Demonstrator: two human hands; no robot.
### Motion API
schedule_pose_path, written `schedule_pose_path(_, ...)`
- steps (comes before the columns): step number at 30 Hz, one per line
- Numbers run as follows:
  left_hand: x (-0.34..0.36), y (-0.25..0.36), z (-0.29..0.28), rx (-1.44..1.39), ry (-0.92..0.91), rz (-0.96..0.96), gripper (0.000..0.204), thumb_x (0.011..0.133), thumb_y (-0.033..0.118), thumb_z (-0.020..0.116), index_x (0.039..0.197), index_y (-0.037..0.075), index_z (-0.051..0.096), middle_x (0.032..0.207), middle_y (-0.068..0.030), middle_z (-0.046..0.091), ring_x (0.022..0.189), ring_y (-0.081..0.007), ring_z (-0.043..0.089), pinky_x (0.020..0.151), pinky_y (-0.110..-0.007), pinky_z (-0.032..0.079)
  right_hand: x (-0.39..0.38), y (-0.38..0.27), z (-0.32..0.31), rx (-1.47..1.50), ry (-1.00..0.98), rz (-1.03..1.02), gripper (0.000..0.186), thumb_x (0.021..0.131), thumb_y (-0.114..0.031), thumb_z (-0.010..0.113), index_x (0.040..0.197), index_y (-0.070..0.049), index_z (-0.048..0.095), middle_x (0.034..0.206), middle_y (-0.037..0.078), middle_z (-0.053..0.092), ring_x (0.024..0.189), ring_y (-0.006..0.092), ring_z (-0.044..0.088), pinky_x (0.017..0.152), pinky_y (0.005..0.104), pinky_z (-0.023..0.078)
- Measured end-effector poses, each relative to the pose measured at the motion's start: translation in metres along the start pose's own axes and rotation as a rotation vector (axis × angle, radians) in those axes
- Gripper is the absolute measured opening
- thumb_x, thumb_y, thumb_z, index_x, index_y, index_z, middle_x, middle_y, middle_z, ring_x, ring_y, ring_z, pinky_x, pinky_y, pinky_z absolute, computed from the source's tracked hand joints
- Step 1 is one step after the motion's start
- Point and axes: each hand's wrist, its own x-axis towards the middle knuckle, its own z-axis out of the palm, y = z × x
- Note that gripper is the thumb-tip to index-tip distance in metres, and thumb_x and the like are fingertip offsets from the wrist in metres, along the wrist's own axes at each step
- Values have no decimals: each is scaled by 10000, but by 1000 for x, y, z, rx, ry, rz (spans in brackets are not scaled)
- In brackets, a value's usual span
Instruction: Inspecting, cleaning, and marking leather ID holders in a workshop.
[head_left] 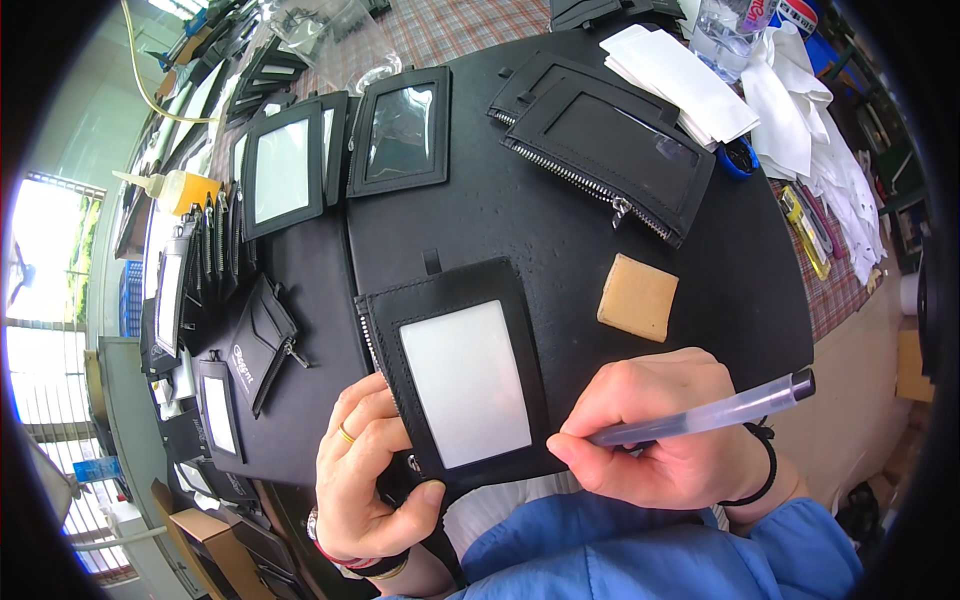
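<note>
A black leather card holder (465, 380) with a white window and a zip along its left side tilts over the near edge of the black tabletop. My left hand (365, 475) is closed on its lower left corner, thumb in front and fingers behind. In my right hand (665, 430) is a pen (735, 405) with a translucent barrel and a dark end. The pen's tip is hidden by my fingertips, which are close to the holder's lower right edge; whether they touch it I cannot tell. Beyond my right hand lies a tan square block (638, 297).
Two zipped black holders (610, 150) overlap at the back right, beside folded white cloth (685, 85) and a blue round item (738, 158). Windowed holders (400, 130) lie at the back left. A yellow squeeze bottle (180, 190) stands by several upright wallets. An envelope-shaped pouch (262, 345) lies left.
</note>
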Motion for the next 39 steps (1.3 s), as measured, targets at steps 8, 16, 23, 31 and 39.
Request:
schedule_pose_path(8, 0, 0, 0, 5, 0, 8, 320, 668, 209, 660, 881, -24, 607, 987, -193, 622, 992, -376, 573, 909, -455, 415, 1, 0, 0, -8, 0, -17, 141, 785, -45, 681, 788, -75, 543, 652, 32, 579, 510, 189, 571, 461, 274, 417)
schedule_pose_path(16, 1, 0, 1, 13, 11, 10, 318, 661, 205, 665, 878, -22, 608, 978, -191, 623, 989, -376, 573, 897, -448, 420, 0, 1, 0, -1, -6, -18, 129, 791, -42, 684, 786, -70, 559, 658, 27, 579, 495, 166, 557, 452, 262, 408)
schedule_pose_path(23, 1, 1, 0, -15, -1, 12, 337, 590, 130, 748, 867, -2, 610, 973, -160, 636, 982, -358, 580, 886, -436, 430, -9, 0, -1, 380, 307, 90, 131, 830, -73, 709, 814, -27, 587, 696, 0, 593, 525, 16, 484, 458, 176, 353)
schedule_pose_path(31, 2, 3, 1, 7, 9, -29, 401, 518, 58, 760, 894, 22, 627, 983, -134, 639, 1014, -364, 577, 900, -420, 436, -7, -7, -6, 536, 329, 197, 132, 819, -32, 706, 842, -13, 577, 745, 31, 609, 609, 33, 516, 531, 183, 384)
schedule_pose_path(39, 0, 2, 1, 26, -4, -30, 411, 521, 75, 763, 907, 33, 630, 999, -123, 631, 1067, -365, 560, 904, -419, 440, -8, -9, -2, 527, 347, 197, 121, 826, -17, 688, 840, 5, 569, 739, 55, 617, 605, 48, 549, 539, 185, 417)
